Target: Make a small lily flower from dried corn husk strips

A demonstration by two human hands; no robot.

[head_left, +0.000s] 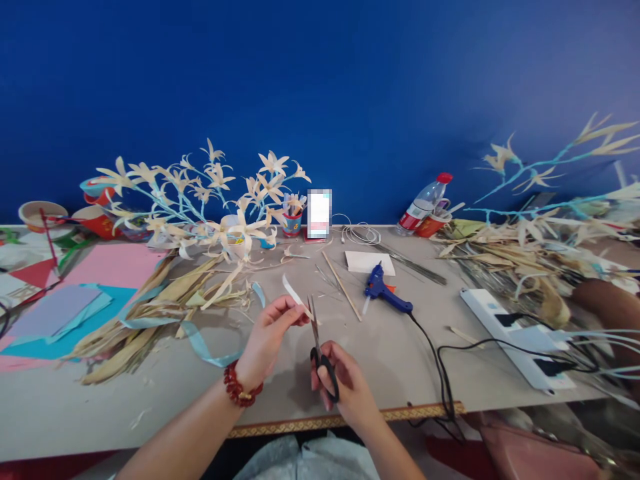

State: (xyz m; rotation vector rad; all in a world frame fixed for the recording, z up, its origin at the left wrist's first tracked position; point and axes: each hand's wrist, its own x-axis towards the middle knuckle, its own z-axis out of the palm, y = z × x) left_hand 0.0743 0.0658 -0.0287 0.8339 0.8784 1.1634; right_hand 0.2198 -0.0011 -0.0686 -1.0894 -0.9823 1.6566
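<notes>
Between the thumb and fingers of my left hand point(274, 331) is a thin pale strip point(293, 290), its pointed end sticking up and away from me. A red bead bracelet point(242, 385) circles that wrist. My right hand point(345, 380) has its fingers in the black handles of a pair of scissors point(315, 327). The blades point away from me, close beside the lower end of the strip; whether they touch it I cannot tell. Left of my left hand, a light blue ribbon point(203, 347) curls over the table next to dried corn husks point(125, 353).
A blue glue gun point(384, 288) lies at right, its black cord running towards a white power strip point(515, 340). Husk flowers on blue stems point(187, 208) stand at the back left. A phone point(319, 213) leans against the wall near a bottle point(425, 203). Coloured paper point(115, 267) lies left.
</notes>
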